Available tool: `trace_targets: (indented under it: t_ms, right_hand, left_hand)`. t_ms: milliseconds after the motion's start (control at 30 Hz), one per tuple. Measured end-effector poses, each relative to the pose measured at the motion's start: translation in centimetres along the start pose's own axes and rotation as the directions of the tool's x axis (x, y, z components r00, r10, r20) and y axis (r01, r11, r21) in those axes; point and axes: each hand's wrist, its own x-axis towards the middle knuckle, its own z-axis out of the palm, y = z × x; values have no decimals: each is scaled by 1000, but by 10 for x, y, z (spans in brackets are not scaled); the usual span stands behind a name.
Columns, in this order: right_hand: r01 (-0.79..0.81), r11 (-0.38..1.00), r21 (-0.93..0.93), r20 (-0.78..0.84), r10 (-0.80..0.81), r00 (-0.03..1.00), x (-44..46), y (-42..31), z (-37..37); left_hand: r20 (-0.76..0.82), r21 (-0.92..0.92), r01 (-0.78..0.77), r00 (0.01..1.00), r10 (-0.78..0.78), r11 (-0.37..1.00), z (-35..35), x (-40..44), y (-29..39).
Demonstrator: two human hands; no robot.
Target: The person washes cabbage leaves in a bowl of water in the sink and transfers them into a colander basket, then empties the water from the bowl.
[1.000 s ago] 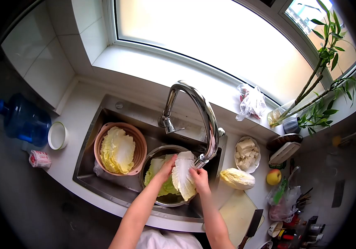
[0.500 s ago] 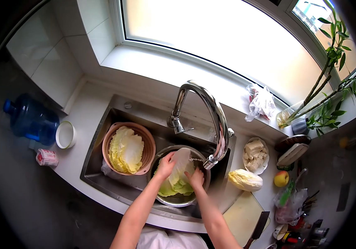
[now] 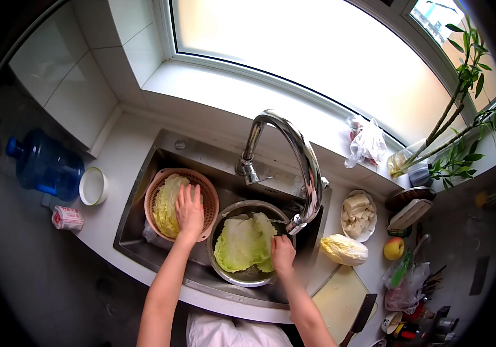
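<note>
Left hand: spread on cabbage leaves in colander.
Right hand: at green leaf in basin; cannot tell whether pinching.

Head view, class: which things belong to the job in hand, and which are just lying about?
In the job:
- left hand, on cabbage leaves in the pink colander
- right hand, at a wide leaf in the metal basin
- tap, running
- sink

Apparently lying about:
- blue water bottle
- white bowl
- apple
- cutting board
- knife
- leafy plant
</note>
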Motion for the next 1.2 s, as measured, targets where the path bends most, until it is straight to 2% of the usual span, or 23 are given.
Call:
trace_targets:
  t_ms: [100,133,167,200,233,267,300,333,367,400,433,500,533,567,667,800,867,900,967,1067,1133,1167,1200]
  right_hand:
    - [29,1000,7,-26,-29,999,2,-11,-21]
    - [-18,987,161,-17,21,1000,2,-11,-27]
    - [-64,949,310,-2,68,998,3,-10,-31]
    - [-88,897,434,12,92,996,4,-4,-31]
    - [-188,836,516,94,163,982,4,0,-34]
    - [-268,774,574,191,192,963,4,12,-28]
    - [-350,704,618,289,212,934,6,18,-25]
    - [-357,775,522,325,206,923,6,25,-23]
    - [-354,836,418,361,205,910,7,31,-20]
    - [-255,918,303,258,178,949,4,36,-6]
    - [-229,956,183,227,185,956,5,35,4]
    - [-40,997,69,159,29,987,6,24,21]
    - [20,1000,-16,243,-15,970,4,23,39]
    - [86,992,-94,329,-51,943,0,20,55]
    - [138,980,-142,309,-88,947,-14,12,86]
    - [116,977,-177,306,-58,950,-19,17,113]
    - [108,982,-154,301,-58,952,-19,16,117]
    - [61,992,-110,337,-20,941,-18,15,116]
    - [8,997,-76,376,21,927,-20,16,109]
    - [132,980,-150,302,-81,950,-15,15,103]
    - [-226,957,184,-54,239,969,-17,21,103]
    - [-231,956,182,-55,244,968,-18,22,107]
    - [-389,888,244,35,393,919,-17,22,109]
  left_hand:
    - [210,-437,62,977,35,898,34,-33,35]
    - [348,-540,141,935,67,830,60,-48,43]
    - [595,-586,370,800,73,721,73,-59,55]
    - [744,-614,628,663,83,478,93,-75,65]
    - [743,-616,630,663,85,474,105,-83,74]
    - [883,-469,871,465,63,147,113,-88,82]
    - [962,-216,957,243,126,-192,119,-93,90]
    - [962,-213,958,240,131,-194,124,-99,96]
    - [924,-211,898,312,222,-387,129,-106,103]
    - [871,-179,807,396,290,-563,134,-112,106]
    - [872,-177,807,395,291,-564,150,-122,106]
    - [844,-535,845,535,-21,9,186,-139,104]
    - [861,-474,864,495,-118,170,183,-134,104]
    - [861,-473,864,494,-117,170,179,-132,104]
    - [833,-473,819,536,-139,326,190,-134,95]
    - [794,-565,784,602,-89,258,198,-138,86]
    - [796,-435,788,563,-223,436,187,-132,90]
    - [798,-434,788,562,-220,437,186,-129,91]
    - [794,-410,813,541,-276,413,179,-128,97]
    - [808,-440,854,511,-292,279,190,-130,102]
    - [854,-436,881,469,-226,181,207,-133,103]
    - [895,-412,907,421,-146,86,213,-139,105]
    - [898,-410,908,419,-137,88,212,-141,108]
